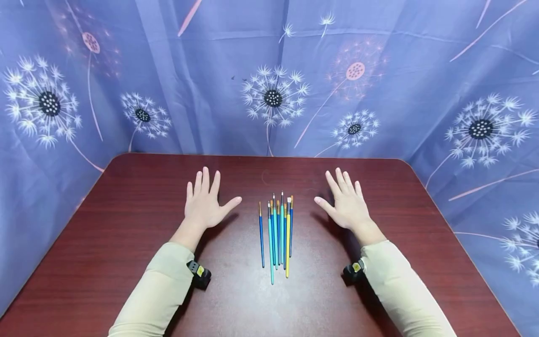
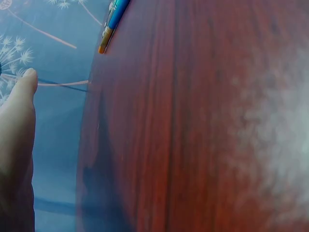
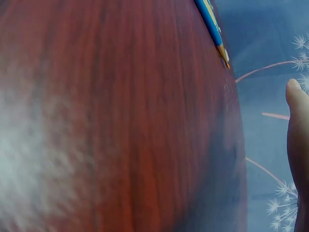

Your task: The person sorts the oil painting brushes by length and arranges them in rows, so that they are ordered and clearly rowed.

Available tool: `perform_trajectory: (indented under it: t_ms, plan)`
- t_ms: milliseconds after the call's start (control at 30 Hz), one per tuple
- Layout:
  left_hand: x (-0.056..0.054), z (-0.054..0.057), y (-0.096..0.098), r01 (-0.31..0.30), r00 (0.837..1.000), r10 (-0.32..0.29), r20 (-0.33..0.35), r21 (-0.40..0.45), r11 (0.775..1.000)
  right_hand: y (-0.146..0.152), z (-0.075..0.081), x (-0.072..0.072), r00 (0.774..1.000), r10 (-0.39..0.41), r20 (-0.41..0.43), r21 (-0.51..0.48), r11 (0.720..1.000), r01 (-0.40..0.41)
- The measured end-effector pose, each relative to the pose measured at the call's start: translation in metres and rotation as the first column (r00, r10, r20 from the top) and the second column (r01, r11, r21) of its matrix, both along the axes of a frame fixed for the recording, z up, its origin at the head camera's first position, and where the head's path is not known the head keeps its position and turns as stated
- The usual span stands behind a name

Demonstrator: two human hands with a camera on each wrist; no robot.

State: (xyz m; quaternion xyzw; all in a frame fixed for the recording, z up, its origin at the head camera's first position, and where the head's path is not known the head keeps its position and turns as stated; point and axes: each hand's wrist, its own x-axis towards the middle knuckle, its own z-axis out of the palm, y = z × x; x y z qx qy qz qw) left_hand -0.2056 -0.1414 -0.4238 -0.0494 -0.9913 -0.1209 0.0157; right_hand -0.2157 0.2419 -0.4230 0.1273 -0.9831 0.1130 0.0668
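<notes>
Several slim paintbrushes [image 1: 282,234] lie side by side in the middle of the table, bristles toward the far edge. Their handles are dark blue, turquoise and one yellow; a dark blue paintbrush [image 1: 261,241] lies slightly apart at the left. To the left of them is my left hand [image 1: 204,206], fingers straight and spread, holding nothing. My right hand [image 1: 346,206] is on the other side, likewise spread and holding nothing. Neither hand touches a brush. Each wrist view shows part of one hand, the left thumb [image 2: 21,116] and the right thumb [image 3: 299,130], with brush tips near the top.
The dark red wooden table [image 1: 105,243] has rounded far corners. Behind it and at both sides hangs a blue curtain [image 1: 202,93] with a dandelion print. A small black camera is strapped to each wrist, the left camera [image 1: 200,275] and the right camera [image 1: 353,273].
</notes>
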Motion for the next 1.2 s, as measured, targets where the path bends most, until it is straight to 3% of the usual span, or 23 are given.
perform_trajectory:
  t_ms: [267,533,800,1200]
  plan:
    - [0.003,-0.001,0.008,-0.004,1.000,0.004,-0.006,0.037,0.999,-0.008,-0.003,0.007,1.000,0.010,0.014,-0.020,1.000,-0.009]
    - [0.009,0.000,0.017,-0.011,1.000,0.010,0.020,0.074,0.997,-0.022,-0.002,0.016,0.998,0.012,0.058,-0.160,0.987,-0.002]
    - [0.017,-0.001,0.026,-0.008,1.000,0.003,0.029,0.152,0.988,-0.039,-0.002,0.029,0.995,0.021,0.099,-0.323,0.946,0.012]
    - [0.030,-0.005,0.044,-0.001,1.000,0.000,0.004,0.259,0.966,-0.064,-0.007,0.041,0.995,0.013,0.102,-0.467,0.883,0.037]
